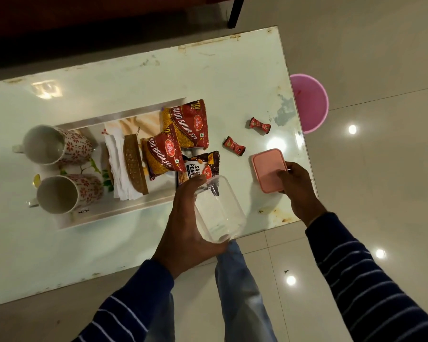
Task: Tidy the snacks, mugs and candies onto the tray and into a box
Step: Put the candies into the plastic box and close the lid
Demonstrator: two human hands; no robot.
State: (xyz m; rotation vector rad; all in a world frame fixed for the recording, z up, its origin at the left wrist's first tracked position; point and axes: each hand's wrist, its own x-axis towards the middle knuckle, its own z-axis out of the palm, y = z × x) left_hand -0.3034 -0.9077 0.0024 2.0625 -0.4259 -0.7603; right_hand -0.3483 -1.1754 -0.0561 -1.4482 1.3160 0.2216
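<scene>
My left hand grips a clear plastic box, held tilted above the table's near edge, and nothing shows inside it. My right hand rests its fingers on the box's pink lid, which lies flat on the table. Two red-wrapped candies lie loose on the table beyond the lid. On the steel tray stand two floral mugs, and two red Aloo Bhujia packets lean over its right end. A dark salted peanuts packet lies beside them.
A wicker holder with white napkins sits in the middle of the tray. The white table ends just right of the lid. A pink bucket stands on the tiled floor beyond that edge. Dark furniture lines the far side.
</scene>
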